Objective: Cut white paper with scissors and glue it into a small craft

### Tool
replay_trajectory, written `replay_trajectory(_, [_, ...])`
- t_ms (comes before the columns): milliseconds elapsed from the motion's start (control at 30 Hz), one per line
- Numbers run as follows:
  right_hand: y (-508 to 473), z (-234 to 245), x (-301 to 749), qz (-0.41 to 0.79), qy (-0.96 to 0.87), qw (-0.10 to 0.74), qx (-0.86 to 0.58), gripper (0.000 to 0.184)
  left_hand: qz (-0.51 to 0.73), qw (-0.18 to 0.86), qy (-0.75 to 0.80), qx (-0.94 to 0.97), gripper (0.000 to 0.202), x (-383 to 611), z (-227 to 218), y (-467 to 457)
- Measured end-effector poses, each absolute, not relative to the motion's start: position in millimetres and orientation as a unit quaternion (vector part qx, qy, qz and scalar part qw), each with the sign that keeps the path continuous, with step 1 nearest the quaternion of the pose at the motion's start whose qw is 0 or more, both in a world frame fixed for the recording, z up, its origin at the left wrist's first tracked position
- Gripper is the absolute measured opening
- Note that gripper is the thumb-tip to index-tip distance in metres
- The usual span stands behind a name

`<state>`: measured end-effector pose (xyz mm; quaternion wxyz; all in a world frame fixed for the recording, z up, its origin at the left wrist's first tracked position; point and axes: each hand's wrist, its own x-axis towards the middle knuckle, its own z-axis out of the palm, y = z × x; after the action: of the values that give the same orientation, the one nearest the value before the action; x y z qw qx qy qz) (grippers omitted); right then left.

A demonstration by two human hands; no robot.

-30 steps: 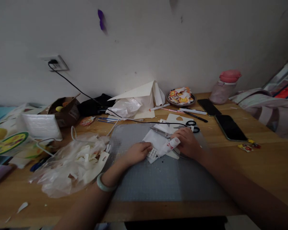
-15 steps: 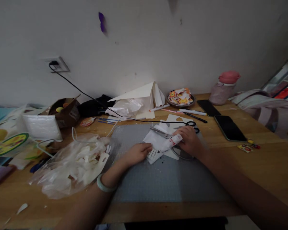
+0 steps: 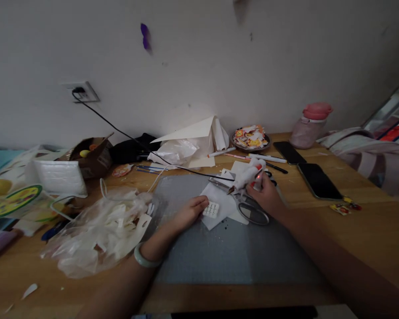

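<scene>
Head view. The left hand (image 3: 190,212) lies loosely curled on the grey mat (image 3: 226,252), fingertips touching a small white dotted sheet (image 3: 211,209) without gripping it. The right hand (image 3: 267,195) grasps a white tube (image 3: 249,173), raised and tilted, its far end pointing away from the person. Between the hands, on white paper (image 3: 219,197), lie metal scissors (image 3: 244,201), just beside the right hand. Beyond the right hand, two phones (image 3: 314,175) rest on the bench (image 3: 369,221). Left of the left hand sits a plastic bag of scraps (image 3: 99,230).
</scene>
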<state>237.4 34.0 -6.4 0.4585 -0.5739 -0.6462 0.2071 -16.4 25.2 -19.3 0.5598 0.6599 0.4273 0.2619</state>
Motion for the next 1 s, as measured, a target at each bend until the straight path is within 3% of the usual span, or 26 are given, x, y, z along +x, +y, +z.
replay_trajectory(100, [36.4,0.1,239.3,0.269,-0.599,0.463,-0.596,0.039,0.274,0.626,0.386,0.620,0.041,-11.1,-20.9,18.1])
replay_trajectory(233, [44.7,-0.8,248.0,0.360,-0.548,0.478,-0.585,0.034,0.278,0.684,0.352,0.576,0.045,-2.6,-19.5,7.1])
replay_trajectory(500, [47.3,-4.4,246.5,0.523,-0.460,0.482,-0.532,0.029,0.271,0.677,0.381,0.569,0.044,4.2,-12.1,3.8])
replay_trajectory(700, [48.8,-5.6,246.6,0.474,-0.472,0.400,-0.627,0.020,0.293,0.670,0.407,0.548,0.045,6.1,-12.6,5.0])
replay_trajectory(867, [45.6,-0.3,247.7,0.427,-0.520,0.321,-0.666,0.030,0.316,0.690,0.394,0.519,0.043,6.7,-13.3,3.2])
replay_trajectory(1000, [43.6,-3.8,248.8,0.400,-0.548,0.316,-0.663,0.044,0.334,0.715,0.362,0.496,0.042,6.5,-14.0,1.7])
